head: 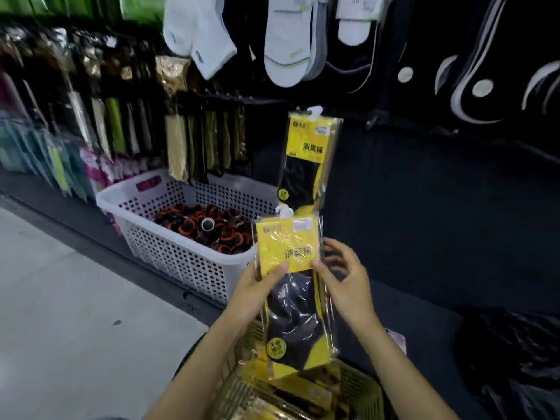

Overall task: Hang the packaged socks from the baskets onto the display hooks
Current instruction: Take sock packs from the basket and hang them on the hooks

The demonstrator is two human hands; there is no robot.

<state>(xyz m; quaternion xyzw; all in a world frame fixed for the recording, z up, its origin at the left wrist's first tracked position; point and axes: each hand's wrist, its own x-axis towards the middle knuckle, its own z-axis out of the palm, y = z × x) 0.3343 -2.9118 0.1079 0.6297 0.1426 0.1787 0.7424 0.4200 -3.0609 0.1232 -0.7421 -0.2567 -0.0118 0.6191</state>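
With both your left hand [257, 286] and right hand [345, 286] pinching the glossy yellow-and-black plastic-wrapped sock pack [295, 295], its small white hanger tab [285, 211] may miss the hook and the slick pack slip.

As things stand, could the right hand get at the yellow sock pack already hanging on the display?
Probably yes. The right hand is on the held pack, directly below the hanging pack, with nothing between them; it would have to let go first.
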